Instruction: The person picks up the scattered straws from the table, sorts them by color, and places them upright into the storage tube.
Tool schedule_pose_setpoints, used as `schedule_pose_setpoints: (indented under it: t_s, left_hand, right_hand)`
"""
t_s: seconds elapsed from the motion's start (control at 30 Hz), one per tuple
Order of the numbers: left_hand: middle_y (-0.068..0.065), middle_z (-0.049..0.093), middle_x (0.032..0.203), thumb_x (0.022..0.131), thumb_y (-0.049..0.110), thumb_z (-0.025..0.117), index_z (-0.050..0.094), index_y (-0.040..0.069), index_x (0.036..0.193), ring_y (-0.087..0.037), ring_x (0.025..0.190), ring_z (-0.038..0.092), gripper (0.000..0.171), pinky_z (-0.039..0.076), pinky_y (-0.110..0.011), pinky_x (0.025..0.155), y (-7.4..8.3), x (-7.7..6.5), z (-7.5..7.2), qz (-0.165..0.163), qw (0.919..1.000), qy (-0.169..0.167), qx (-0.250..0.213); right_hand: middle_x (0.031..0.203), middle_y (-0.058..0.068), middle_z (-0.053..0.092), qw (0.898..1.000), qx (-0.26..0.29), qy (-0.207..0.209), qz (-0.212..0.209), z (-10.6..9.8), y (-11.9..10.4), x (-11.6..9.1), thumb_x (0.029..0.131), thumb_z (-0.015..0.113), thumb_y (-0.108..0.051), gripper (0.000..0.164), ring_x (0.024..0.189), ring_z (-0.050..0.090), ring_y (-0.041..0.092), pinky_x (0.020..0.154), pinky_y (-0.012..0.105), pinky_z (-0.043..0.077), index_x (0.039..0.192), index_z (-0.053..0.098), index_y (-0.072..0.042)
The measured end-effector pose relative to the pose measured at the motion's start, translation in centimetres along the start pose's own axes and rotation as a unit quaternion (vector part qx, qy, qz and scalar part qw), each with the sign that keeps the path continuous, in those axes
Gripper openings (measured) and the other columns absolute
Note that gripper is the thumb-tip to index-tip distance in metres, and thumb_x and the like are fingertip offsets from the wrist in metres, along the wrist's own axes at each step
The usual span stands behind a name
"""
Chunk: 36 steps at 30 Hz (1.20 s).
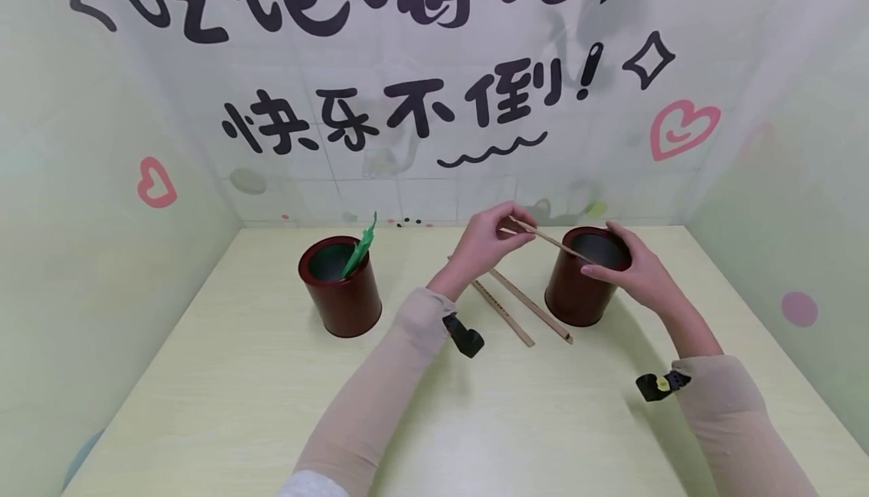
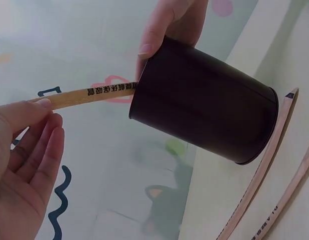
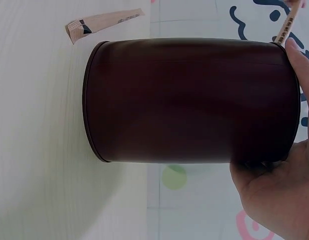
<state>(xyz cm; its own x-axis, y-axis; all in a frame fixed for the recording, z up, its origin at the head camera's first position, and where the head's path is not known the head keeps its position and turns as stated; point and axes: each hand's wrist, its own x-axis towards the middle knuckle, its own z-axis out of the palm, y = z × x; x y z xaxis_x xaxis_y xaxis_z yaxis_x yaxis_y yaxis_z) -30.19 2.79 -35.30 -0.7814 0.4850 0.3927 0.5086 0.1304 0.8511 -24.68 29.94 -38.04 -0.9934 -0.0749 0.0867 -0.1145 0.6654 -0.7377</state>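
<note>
My left hand [image 1: 487, 242] pinches a paper-wrapped straw [image 1: 553, 241] with printed lettering between thumb and fingers. In the left wrist view, the far end of that straw [image 2: 107, 92] dips inside the rim of a dark red cylindrical container [image 2: 204, 100]. Thumb and fingers of my right hand [image 1: 641, 274] grip the same container near its upper rim, thumb on the near side. It stands upright on the table. Two more wrapped straws, one nearer the container [image 1: 536, 307] and one farther left [image 1: 504, 314], lie on the table beneath my left forearm and wrist.
A second dark red container [image 1: 349, 305] stands at the left, with a crumpled green item [image 1: 360, 248] sticking up over its rim. The pale table [image 1: 237, 376] meets a printed wall sheet [image 1: 380, 203] at the back, with side walls left and right.
</note>
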Motion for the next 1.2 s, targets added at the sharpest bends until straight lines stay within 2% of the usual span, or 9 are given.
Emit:
schedule_pose_setpoints:
  t_s: [0.23,0.4,0.57,0.77,0.97,1.2]
  left_hand:
    - [-0.014,0.070,0.110,0.093,0.007,0.068,0.067,0.001,0.110,-0.021,0.102,0.069,0.018,0.055,-0.017,0.084,0.9,0.7,2.0,0.015,0.9990,-0.042,0.001]
    - [-0.011,0.071,0.110,0.093,0.010,0.069,0.067,0.003,0.111,-0.018,0.102,0.068,0.019,0.055,-0.017,0.084,0.4,0.6,2.3,0.003,0.9984,-0.055,0.013]
    - [-0.011,0.071,0.111,0.094,0.013,0.069,0.067,0.004,0.111,-0.018,0.104,0.068,0.019,0.055,-0.018,0.086,-1.3,0.4,1.3,-0.021,0.9984,-0.051,0.013]
    - [-0.011,0.071,0.112,0.094,0.014,0.069,0.067,0.005,0.109,-0.021,0.103,0.069,0.018,0.055,-0.024,0.088,-4.1,0.0,-0.6,-0.064,0.9976,-0.018,0.019]
    - [-0.010,0.071,0.114,0.094,0.016,0.069,0.067,0.007,0.110,-0.022,0.105,0.068,0.019,0.055,-0.030,0.091,-6.6,-0.7,-2.2,-0.111,0.9933,0.009,0.028]
    - [-0.011,0.071,0.113,0.093,0.015,0.070,0.068,0.007,0.109,-0.023,0.107,0.067,0.018,0.053,-0.033,0.092,-9.3,-1.2,-3.6,-0.148,0.9872,0.043,0.042]
  right_hand:
    - [0.158,0.026,0.028,1.000,0.005,-0.003,0.008,-0.1,0.0,-0.1,0.090,0.071,-0.039,0.097,0.134,0.037,0.046,0.103,0.060,0.039,0.161,0.012,-0.012]
    - [0.159,0.026,0.027,1.000,0.008,-0.003,0.007,0.0,0.1,0.0,0.090,0.072,-0.040,0.097,0.134,0.037,0.045,0.103,0.060,0.039,0.161,0.011,-0.013]
    - [0.160,0.025,0.026,1.000,0.005,-0.001,0.012,0.0,0.2,-0.1,0.090,0.072,-0.041,0.097,0.136,0.035,0.045,0.103,0.059,0.039,0.161,0.012,-0.015]
    - [0.161,0.024,0.024,1.000,0.008,-0.003,0.013,-0.1,0.2,-0.1,0.090,0.072,-0.040,0.096,0.138,0.033,0.046,0.104,0.060,0.039,0.161,0.012,-0.016]
    - [0.162,0.023,0.023,1.000,0.010,-0.002,0.013,-0.1,0.3,0.0,0.090,0.072,-0.039,0.096,0.139,0.032,0.046,0.104,0.060,0.038,0.161,0.012,-0.016]
    - [0.161,0.023,0.024,1.000,0.015,-0.003,0.015,0.0,0.3,-0.1,0.090,0.072,-0.039,0.096,0.138,0.033,0.045,0.103,0.059,0.039,0.162,0.012,-0.018]
